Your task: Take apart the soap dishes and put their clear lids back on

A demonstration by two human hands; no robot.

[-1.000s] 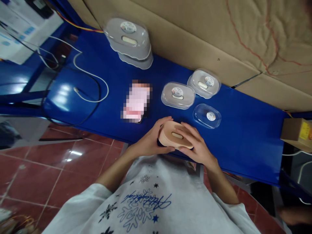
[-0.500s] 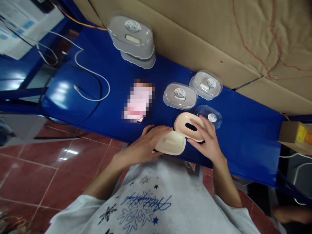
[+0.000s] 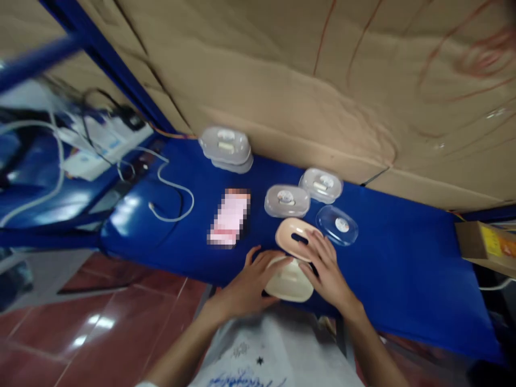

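Observation:
My left hand (image 3: 253, 279) grips the left side of a cream oval plastic dish (image 3: 291, 285), with the thumb low and the fingers along its upper rim. Just above that dish lies a peach oval plastic piece (image 3: 287, 236) with a dark slot in its middle. My right hand (image 3: 324, 269) rests its fingers over the right part of the peach piece, while its thumb comes close to the cream dish's upper right rim. A clear oval lid (image 3: 330, 224) with a round label lies beyond my right fingers.
Several lidded oval containers (image 3: 287, 201) stand toward the cardboard wall (image 3: 262, 97), some stacked (image 3: 226, 145) at back left. A blurred-out phone-like object (image 3: 229, 217) lies on the blue table (image 3: 395, 258). A white cable (image 3: 177, 185) curls at left; a cardboard box (image 3: 479, 247) stands right.
The view has tilted up, showing more of the cardboard wall. My right hand has shifted left, its thumb now near the cream dish. The cream dish sits more directly below the peach piece.

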